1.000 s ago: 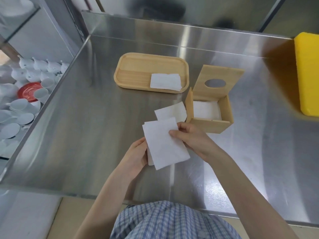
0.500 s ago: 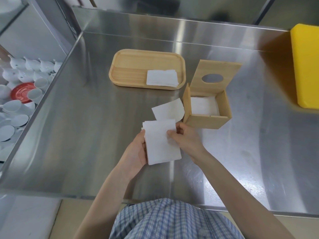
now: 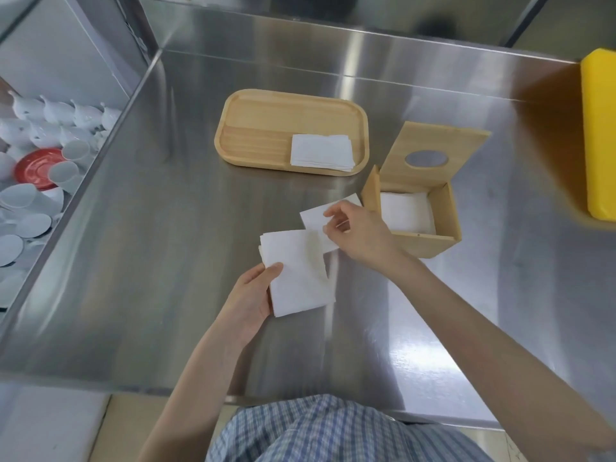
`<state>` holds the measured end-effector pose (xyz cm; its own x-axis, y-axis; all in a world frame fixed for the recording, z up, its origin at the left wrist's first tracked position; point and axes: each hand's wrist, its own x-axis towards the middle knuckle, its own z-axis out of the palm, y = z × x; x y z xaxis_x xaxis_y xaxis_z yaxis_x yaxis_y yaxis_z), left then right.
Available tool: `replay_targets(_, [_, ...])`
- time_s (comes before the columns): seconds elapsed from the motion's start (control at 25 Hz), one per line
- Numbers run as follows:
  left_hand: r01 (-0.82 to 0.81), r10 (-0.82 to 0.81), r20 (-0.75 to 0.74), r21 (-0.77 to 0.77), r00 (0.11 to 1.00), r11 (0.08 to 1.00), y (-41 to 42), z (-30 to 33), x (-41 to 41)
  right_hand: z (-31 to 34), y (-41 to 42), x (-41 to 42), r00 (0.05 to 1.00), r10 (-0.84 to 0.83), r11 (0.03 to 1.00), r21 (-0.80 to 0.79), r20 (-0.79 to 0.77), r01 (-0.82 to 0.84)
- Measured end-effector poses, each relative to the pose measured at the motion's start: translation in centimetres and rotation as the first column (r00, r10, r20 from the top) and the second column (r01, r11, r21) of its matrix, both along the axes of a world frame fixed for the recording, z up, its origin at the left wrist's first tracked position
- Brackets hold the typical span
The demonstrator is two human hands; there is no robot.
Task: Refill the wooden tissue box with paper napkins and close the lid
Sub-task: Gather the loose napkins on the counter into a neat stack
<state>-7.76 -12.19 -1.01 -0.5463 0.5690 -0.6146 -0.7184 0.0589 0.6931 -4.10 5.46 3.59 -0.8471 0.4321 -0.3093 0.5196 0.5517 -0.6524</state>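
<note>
The wooden tissue box (image 3: 430, 243) stands at centre right with its lid (image 3: 433, 151) tipped up and back; white napkins (image 3: 405, 211) lie inside. My left hand (image 3: 251, 296) holds a small stack of white napkins (image 3: 296, 273) by its lower left edge. Just left of the box, my right hand (image 3: 358, 233) pinches a single napkin (image 3: 315, 220) lying on the steel counter. A wooden tray (image 3: 263, 128) further back carries another napkin stack (image 3: 321, 151).
The steel counter (image 3: 166, 261) has a raised back wall and a left edge. A yellow block (image 3: 600, 135) sits at the far right. Below on the left, white cups and a red saucer (image 3: 35, 168) fill a lower shelf.
My right hand left the stack and reached up to the single napkin by the box. My left hand now holds the stack alone.
</note>
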Motion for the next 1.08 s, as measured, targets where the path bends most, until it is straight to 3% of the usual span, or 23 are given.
replay_targets(0.16, [-0.029, 0.029, 0.012, -0.014, 1.0, 0.999, 0.1, -0.1, -1.4, -0.8, 1.5, -3.1, 0.961, 0.178, 0.933, 0.275, 0.212, -0.233])
replay_targets(0.4, [-0.048, 0.049, 0.036, -0.037, 0.998, 0.998, 0.9, -0.4, -3.4, -2.9, 2.0, -5.3, 0.89, 0.231, 0.829, 0.399, 0.394, -0.392])
replay_targets(0.88, [-0.022, 0.028, 0.07, -0.087, 0.997, 0.996, 1.7, -1.1, -4.4, -3.9, 2.8, -6.4, 0.877, 0.194, 0.823, 0.414, 0.44, -0.389])
replay_targets(1.08, [-0.035, 0.038, 0.035, -0.076, 0.999, 0.997, 1.1, -0.7, -4.3, -2.4, 2.8, -6.5, 0.887, 0.28, 0.772, 0.463, 0.368, -0.436])
